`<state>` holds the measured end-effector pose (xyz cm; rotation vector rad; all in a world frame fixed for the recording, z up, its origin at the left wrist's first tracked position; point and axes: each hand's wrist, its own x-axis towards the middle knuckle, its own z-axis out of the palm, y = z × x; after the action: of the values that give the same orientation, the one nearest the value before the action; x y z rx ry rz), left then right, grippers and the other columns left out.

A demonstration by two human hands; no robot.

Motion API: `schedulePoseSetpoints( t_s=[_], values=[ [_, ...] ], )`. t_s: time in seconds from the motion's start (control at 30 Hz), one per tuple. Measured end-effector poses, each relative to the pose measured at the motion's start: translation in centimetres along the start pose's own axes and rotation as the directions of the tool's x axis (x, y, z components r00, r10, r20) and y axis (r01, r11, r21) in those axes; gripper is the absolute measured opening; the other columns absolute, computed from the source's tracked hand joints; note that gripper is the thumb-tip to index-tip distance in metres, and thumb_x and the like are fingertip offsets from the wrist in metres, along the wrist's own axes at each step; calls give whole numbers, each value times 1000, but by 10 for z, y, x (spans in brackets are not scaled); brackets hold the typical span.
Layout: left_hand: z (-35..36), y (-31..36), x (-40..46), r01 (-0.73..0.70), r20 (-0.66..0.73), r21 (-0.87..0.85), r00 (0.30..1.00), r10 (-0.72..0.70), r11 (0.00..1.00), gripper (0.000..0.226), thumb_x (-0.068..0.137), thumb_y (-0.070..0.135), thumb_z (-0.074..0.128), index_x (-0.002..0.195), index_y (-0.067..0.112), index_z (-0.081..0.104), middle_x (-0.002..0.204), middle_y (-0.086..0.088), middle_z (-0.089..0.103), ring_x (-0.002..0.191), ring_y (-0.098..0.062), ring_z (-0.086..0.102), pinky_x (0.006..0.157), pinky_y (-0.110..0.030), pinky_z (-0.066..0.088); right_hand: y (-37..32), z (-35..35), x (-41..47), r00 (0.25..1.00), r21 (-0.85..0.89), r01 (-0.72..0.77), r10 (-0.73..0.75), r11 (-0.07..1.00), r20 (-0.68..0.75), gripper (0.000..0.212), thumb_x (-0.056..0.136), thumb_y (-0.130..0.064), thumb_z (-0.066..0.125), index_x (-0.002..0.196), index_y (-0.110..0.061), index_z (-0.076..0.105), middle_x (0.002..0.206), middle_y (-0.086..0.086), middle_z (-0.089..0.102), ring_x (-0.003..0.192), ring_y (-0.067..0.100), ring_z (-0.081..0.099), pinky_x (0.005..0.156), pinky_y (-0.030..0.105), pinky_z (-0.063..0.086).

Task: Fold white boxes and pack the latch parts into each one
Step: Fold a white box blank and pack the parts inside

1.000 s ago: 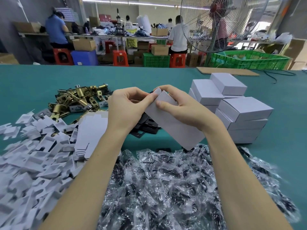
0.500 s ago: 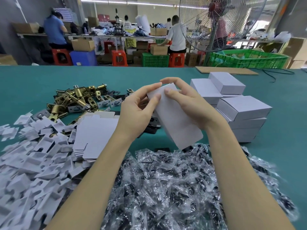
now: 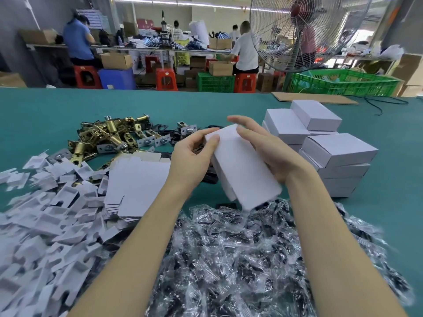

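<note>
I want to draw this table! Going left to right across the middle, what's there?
White card scraps → gold latches → flat box sheets → left hand → box being folded → right hand → stacked white boxes.

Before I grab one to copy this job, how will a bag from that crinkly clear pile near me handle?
Probably slippery and floppy: the clear bags are glossy, wrinkled film heaped loosely on the green table. Each likely feels lumpy, since dark parts show through. Neighbours may slide or drag along, because the bags overlap in one tangled heap.
</note>
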<state>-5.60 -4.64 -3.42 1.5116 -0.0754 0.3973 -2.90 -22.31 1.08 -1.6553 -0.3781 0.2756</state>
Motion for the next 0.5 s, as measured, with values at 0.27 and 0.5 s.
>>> schedulePoseSetpoints(
  t_s=[0.27, 0.5],
  values=[
    [-1, -11, 1, 458, -68, 4, 887, -457, 889, 45, 106, 42, 43, 113, 8, 71, 80, -10, 78, 64, -28, 75, 53, -29, 57, 23, -13, -3, 930, 393, -96, -58, 914, 362, 51, 98, -9, 53, 148, -13, 49, 146, 20, 56, 123, 52, 59, 103, 45, 54],
    [12, -14, -13, 465, 208, -67, 872, -443, 883, 51, 103, 65, 33, 121, 31, 66, 103, 1, 78, 96, -18, 75, 70, -31, 62, 36, -4, 2, 996, -70, -36, 30, 997, -85, 38, 90, -33, 78, 124, -24, 64, 104, 0, 78, 74, 30, 78, 59, 25, 59]
  ],
)
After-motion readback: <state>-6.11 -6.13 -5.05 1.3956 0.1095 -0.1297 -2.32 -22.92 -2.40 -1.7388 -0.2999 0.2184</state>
